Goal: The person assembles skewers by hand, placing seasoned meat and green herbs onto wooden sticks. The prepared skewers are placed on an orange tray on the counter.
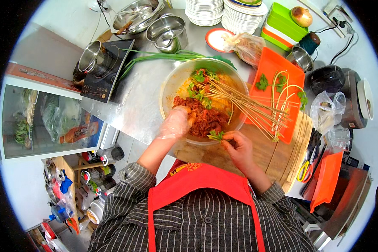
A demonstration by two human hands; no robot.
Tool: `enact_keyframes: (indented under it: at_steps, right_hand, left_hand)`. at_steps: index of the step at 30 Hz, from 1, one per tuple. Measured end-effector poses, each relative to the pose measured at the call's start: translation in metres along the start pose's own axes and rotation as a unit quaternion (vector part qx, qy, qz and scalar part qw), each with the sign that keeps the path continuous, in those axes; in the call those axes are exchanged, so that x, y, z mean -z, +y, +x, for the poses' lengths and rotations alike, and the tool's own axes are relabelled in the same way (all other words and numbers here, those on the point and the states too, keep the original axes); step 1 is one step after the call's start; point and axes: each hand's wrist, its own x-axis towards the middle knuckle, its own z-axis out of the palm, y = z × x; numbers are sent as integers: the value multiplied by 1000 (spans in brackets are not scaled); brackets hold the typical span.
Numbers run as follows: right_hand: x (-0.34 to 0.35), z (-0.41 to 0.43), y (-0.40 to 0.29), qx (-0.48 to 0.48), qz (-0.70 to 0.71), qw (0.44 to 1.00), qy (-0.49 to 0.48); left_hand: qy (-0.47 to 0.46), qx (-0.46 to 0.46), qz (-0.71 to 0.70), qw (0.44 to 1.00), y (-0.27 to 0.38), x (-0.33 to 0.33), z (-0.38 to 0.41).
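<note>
A large translucent bowl (pixel 167 85) stands before me, its inside stained with orange marinade. Red marinated sliced meat (pixel 209 121) fills its near side. My left hand (pixel 175 122), in a clear plastic glove, reaches over the rim into the meat; its fingertips are partly hidden. Between the thumb and fingers of my right hand (pixel 237 146) is a sprig of green herb (pixel 216 135), held at the bowl's near right rim. A bundle of wooden skewers (pixel 245 104) leans across the right rim. Their far ends carry meat and green leaves (pixel 201 78) inside the bowl.
Under the bowl's right side lies a wooden cutting board (pixel 261 148). An orange tray (pixel 289 119) with herb stems is at the right, near scissors (pixel 305 170). Spring onions (pixel 163 56) lie behind the bowl. An induction cooker (pixel 97 88) with a pot stands left; plate stacks (pixel 204 12) stand at the back.
</note>
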Motion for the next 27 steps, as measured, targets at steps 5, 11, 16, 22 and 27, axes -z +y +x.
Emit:
enact_keyframes:
  at_steps: [5,11,16,22,27]
  right_hand:
    - [-4,2,-5,5,3,1000,3]
    - [-5,14,-14,-13,-10,1000,0]
    - [-11,30,-20,11,-8,1000,2]
    - [-25,59,-13,97,-76,992,5]
    - [-49,80,10,195,-147,967,-74]
  left_hand:
    - [68,-27,-140,987,-26,-23,2]
    - [-100,121,-707,689,-17,-1,-5]
    - [-115,105,-794,587,-13,1,-10]
    - [-95,127,-749,643,-4,-4,-13]
    - [-58,179,-623,760,-10,-22,-6]
